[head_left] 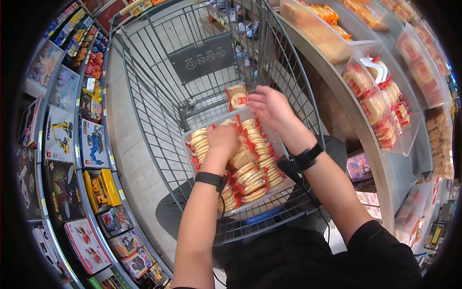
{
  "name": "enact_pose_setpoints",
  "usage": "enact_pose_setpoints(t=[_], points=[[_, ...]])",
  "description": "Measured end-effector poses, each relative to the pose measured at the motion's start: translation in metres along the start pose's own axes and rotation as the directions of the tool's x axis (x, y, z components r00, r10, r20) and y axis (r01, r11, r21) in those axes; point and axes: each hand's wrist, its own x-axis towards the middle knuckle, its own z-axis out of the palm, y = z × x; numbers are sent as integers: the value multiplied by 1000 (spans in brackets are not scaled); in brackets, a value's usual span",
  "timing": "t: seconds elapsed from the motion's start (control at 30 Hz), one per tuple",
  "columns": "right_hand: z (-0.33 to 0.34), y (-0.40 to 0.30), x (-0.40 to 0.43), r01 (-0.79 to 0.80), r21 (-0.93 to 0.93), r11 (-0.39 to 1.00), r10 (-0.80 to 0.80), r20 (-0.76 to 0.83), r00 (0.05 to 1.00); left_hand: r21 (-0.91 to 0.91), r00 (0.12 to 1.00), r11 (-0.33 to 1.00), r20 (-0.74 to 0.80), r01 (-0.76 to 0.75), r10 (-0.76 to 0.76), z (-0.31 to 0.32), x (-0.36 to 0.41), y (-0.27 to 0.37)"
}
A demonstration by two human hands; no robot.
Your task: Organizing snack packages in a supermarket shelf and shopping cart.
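Observation:
A clear plastic bin sits inside a wire shopping cart before me. Rows of round, flat pastries in clear wrappers with red ends fill it. My left hand reaches down into the bin among the packets, its fingertips hidden, so whether it grips one cannot be told. Above the bin's far right side is my right hand, fingers spread and nothing in the palm. Its fingertips are close to a wrapped pastry packet at the bin's far edge; contact is unclear.
On the right, a curved wooden display counter carries clear bins of wrapped pastries. Shelves of boxed toys and snack bags line the left. A dark panel with icons hangs on the cart's far end.

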Motion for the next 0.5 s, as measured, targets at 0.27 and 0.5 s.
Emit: enact_pose_setpoints(t=[0.27, 0.5], points=[[5, -18, -23, 317, -124, 940, -306, 95, 947, -836, 950, 500, -303, -226, -76, -80, -19, -23], [29, -21, -64, 468, -168, 867, -382, 378, 843, -896, 909, -181, -377, -406, -176, -120, -47, -8]])
